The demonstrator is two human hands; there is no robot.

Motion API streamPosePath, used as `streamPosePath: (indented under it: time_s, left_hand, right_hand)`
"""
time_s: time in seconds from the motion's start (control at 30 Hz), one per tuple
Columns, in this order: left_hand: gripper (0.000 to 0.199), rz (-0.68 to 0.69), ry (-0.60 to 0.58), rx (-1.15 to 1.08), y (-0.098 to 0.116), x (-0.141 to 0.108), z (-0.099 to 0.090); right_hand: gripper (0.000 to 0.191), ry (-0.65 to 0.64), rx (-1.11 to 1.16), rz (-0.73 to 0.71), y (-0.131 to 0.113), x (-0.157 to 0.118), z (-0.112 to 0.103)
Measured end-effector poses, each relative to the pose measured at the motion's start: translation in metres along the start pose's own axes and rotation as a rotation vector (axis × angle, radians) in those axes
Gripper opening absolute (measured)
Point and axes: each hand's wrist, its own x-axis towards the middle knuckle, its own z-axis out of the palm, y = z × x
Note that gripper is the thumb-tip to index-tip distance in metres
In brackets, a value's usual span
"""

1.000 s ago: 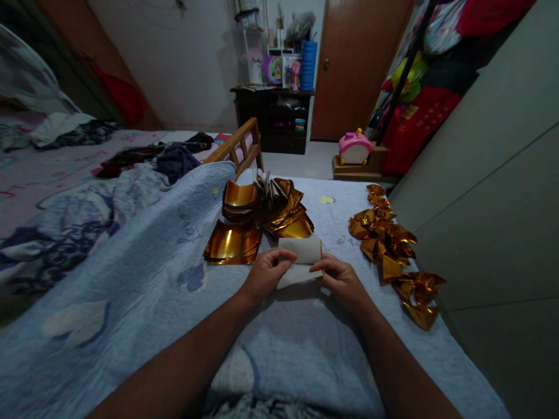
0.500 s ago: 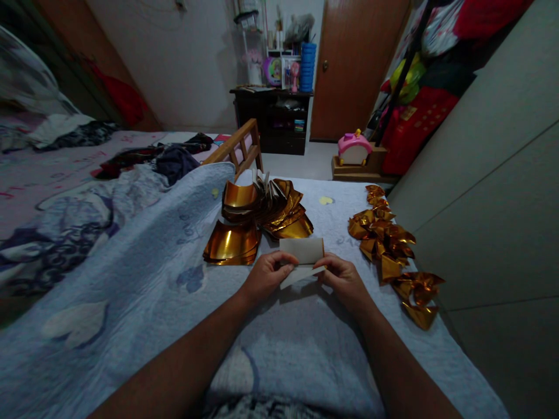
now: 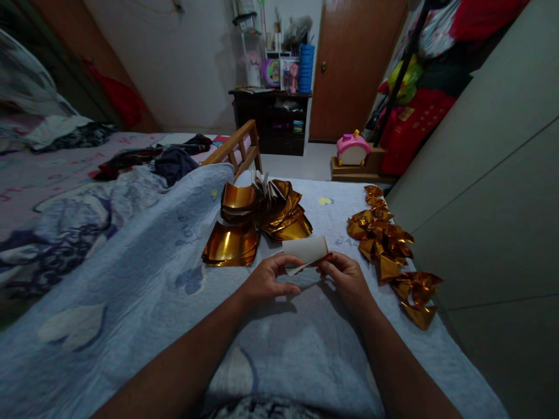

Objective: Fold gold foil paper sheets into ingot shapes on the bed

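A sheet of paper (image 3: 305, 248), whitish on the face toward me and gold along its edge, is curled between my hands above the bed. My right hand (image 3: 345, 276) pinches its right end between thumb and fingers. At the left end, my left hand (image 3: 273, 278) has its thumb spread away from the fingers, and the fingertips touch the paper. Beyond my hands lie stacks of gold foil sheets (image 3: 233, 238), some curved and fanned. Folded gold foil pieces (image 3: 384, 238) form a row along the right side of the bed.
A pale blue quilted cover (image 3: 305, 349) lies under everything, raised in a ridge at left. Rumpled clothes (image 3: 174, 163) lie on the left. A wooden rail (image 3: 236, 145) stands behind the foil stacks, and a pale panel (image 3: 493, 203) borders the right side.
My left thumb has come off the paper and opened toward me. The paper's near flap has folded up closer to the rest, with my right hand still pinching its end.
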Motion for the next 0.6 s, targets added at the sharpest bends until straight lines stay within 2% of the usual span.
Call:
streamPosePath:
  time_s: [0.3, 0.6]
  left_hand:
    - [0.02, 0.041, 0.081, 0.151, 0.0026, 0.0001, 0.0045]
    - [0.02, 0.09, 0.099, 0.192, 0.0059, 0.001, 0.0019]
  right_hand:
    - [0.019, 0.004, -0.038, 0.008, 0.0024, -0.0005, -0.0003]
    - [0.021, -0.015, -0.033, 0.036, -0.0028, -0.0018, 0.0026]
